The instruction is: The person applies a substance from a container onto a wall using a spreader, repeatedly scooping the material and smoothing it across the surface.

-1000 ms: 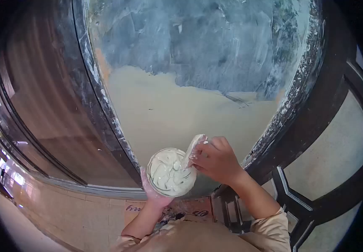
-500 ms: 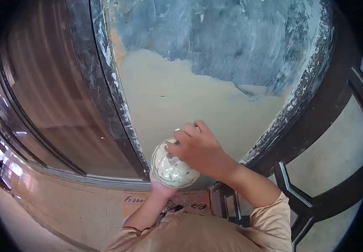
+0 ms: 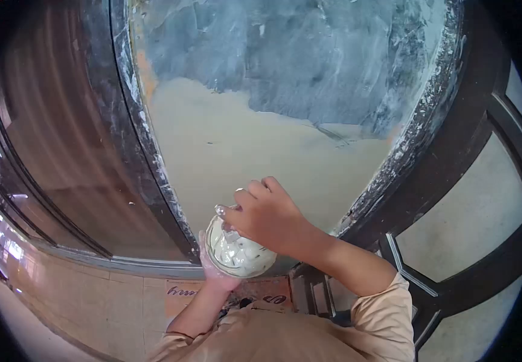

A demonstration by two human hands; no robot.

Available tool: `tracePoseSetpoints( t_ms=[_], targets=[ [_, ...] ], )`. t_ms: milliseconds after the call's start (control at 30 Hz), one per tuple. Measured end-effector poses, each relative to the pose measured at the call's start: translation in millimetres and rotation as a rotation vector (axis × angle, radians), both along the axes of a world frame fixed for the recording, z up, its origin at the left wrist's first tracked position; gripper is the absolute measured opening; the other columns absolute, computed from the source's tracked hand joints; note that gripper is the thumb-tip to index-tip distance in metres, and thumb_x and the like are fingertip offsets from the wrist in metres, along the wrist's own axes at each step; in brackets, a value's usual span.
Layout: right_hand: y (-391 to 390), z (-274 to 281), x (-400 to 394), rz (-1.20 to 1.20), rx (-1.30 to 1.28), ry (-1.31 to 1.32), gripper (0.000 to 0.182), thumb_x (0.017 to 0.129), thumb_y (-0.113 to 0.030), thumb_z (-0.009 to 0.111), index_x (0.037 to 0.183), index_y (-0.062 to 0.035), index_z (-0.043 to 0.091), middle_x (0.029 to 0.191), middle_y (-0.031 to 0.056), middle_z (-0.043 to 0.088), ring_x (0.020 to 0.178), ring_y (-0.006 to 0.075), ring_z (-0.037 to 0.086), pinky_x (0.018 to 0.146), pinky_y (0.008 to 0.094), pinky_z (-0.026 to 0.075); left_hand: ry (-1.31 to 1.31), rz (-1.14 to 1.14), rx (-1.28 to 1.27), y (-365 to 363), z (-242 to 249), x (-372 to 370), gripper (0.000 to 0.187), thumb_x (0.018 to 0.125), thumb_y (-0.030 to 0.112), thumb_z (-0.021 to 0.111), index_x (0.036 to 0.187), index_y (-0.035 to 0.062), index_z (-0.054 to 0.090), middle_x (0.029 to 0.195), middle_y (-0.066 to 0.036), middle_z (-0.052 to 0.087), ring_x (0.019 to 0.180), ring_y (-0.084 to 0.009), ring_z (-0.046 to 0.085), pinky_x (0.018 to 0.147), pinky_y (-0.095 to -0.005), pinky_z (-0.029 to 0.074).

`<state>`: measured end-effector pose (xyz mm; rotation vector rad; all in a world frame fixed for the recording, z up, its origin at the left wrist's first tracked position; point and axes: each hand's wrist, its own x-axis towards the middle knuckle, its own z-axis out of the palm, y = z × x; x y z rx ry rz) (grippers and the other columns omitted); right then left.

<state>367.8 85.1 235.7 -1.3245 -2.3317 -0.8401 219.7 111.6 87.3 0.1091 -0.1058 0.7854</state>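
A round tub point(image 3: 210, 252) of wet, whitish putty point(image 3: 246, 256) is in front of my body, its mouth facing up. My left hand point(image 3: 217, 276) is wrapped around its left side and underside, holding it up. Over the tub's far rim, my right hand point(image 3: 268, 212) is closed, fingers curled, on what looks like a putty knife point(image 3: 230, 235). Only a small pale part of that tool shows, touching the putty; its handle is hidden by the fingers. Behind the hands, smooth beige filler point(image 3: 212, 163) covers the lower part of a blue-grey panel point(image 3: 309, 60).
A dark frame with white smears point(image 3: 415, 130) edges the panel on the right. Dark wood with pale panes point(image 3: 466, 211) is further right, a brown door point(image 3: 49, 151) on the left. Below lie floor tiles point(image 3: 104, 295) and a lettered mat point(image 3: 179, 292).
The whole view has shifted, so panel and frame appear further left. Both hands and the tub also appear slightly left and lower. The right hand keeps its grip over the tub.
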Motion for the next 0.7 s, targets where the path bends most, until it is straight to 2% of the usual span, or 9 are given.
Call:
tracePoseSetpoints(
  t_ms=[100, 167, 200, 233, 333, 433, 467, 567, 700],
  targets=[
    [-2, 8, 20, -0.033, -0.028, -0.105, 0.011, 0.078, -0.022, 0.067, 0.088, -0.0190, 0.066, 0.075, -0.0009, 0.055, 0.079, 0.0168, 0.054, 0.071, 0.0321, 0.038, -0.024, -0.030, 0.012, -3, 2, 8, 0.075, 0.094, 0.065, 0.025, 0.150, 0.0166, 0.032, 0.154, -0.013, 0.033, 0.139, -0.0378, 0.034, 0.114, -0.0565, 0.025],
    [-14, 18, 37, 0.029, -0.005, 0.183, 0.018, 0.079, -0.024, 0.068, 0.095, -0.0169, 0.066, 0.078, 0.0021, 0.056, 0.079, 0.0195, 0.055, 0.071, 0.0334, 0.039, 0.093, 0.016, 0.077, -6, 5, 11, 0.076, 0.094, 0.066, 0.024, 0.151, 0.0163, 0.031, 0.155, -0.013, 0.032, 0.139, -0.0383, 0.034, 0.113, -0.0579, 0.026],
    [-17, 14, 48, -0.025, 0.018, 0.233, 0.031, 0.077, -0.027, 0.073, 0.104, -0.0136, 0.067, 0.080, 0.0042, 0.057, 0.081, 0.0238, 0.057, 0.075, 0.0382, 0.042, 0.055, 0.020, 0.062, -7, 6, 12, 0.075, 0.094, 0.063, 0.031, 0.150, 0.0132, 0.032, 0.152, -0.016, 0.035, 0.136, -0.0389, 0.038, 0.112, -0.0578, 0.029],
    [-19, 9, 58, -0.026, 0.018, 0.228, 0.031, 0.077, -0.027, 0.073, 0.104, -0.0136, 0.067, 0.080, 0.0042, 0.057, 0.081, 0.0238, 0.057, 0.075, 0.0382, 0.042, 0.050, 0.020, 0.062, -8, 7, 13, 0.075, 0.094, 0.063, 0.031, 0.150, 0.0132, 0.032, 0.152, -0.016, 0.035, 0.136, -0.0389, 0.038, 0.112, -0.0578, 0.029],
    [-22, -13, 92, -0.116, -0.067, 0.534, 0.038, 0.082, -0.030, 0.071, 0.112, -0.0092, 0.065, 0.090, 0.0119, 0.064, 0.084, 0.0309, 0.063, 0.076, 0.0400, 0.049, 0.109, 0.044, 0.113, -10, 6, 18, 0.075, 0.094, 0.063, 0.032, 0.149, 0.0124, 0.033, 0.151, -0.016, 0.036, 0.135, -0.0392, 0.039, 0.111, -0.0575, 0.031],
    [-28, -29, 118, -0.236, -0.045, 0.624, 0.039, 0.083, -0.032, 0.071, 0.113, -0.0076, 0.064, 0.093, 0.0143, 0.066, 0.085, 0.0328, 0.064, 0.074, 0.0389, 0.051, 0.089, 0.014, 0.098, -13, 8, 23, 0.075, 0.094, 0.063, 0.031, 0.149, 0.0121, 0.033, 0.151, -0.017, 0.036, 0.135, -0.0395, 0.039, 0.111, -0.0579, 0.031],
    [-27, -35, 131, -0.256, -0.045, 0.649, 0.042, 0.084, -0.037, 0.068, 0.113, -0.0076, 0.062, 0.097, 0.0108, 0.066, 0.089, 0.0336, 0.063, 0.076, 0.0432, 0.048, -0.020, -0.013, 0.029, -14, 10, 27, 0.079, 0.093, 0.068, 0.025, 0.150, 0.0131, 0.031, 0.153, -0.017, 0.033, 0.137, -0.0404, 0.035, 0.111, -0.0594, 0.030],
    [-39, 0, 149, -0.400, 0.039, 0.470, 0.040, 0.085, -0.037, 0.068, 0.113, -0.0093, 0.062, 0.095, 0.0100, 0.066, 0.088, 0.0329, 0.062, 0.078, 0.0447, 0.043, 0.091, 0.002, 0.085, -19, 16, 35, 0.079, 0.093, 0.068, 0.024, 0.150, 0.0139, 0.031, 0.153, -0.017, 0.032, 0.138, -0.0404, 0.035, 0.111, -0.0600, 0.029],
    [-33, 42, 175, -0.484, 0.243, 0.296, 0.036, 0.085, -0.037, 0.067, 0.110, -0.0125, 0.063, 0.087, 0.0068, 0.064, 0.084, 0.0273, 0.062, 0.080, 0.0431, 0.037, 0.103, -0.006, 0.108, -27, 13, 47, 0.080, 0.092, 0.069, 0.024, 0.151, 0.0147, 0.030, 0.154, -0.016, 0.032, 0.138, -0.0403, 0.035, 0.111, -0.0604, 0.028]
  ],
)
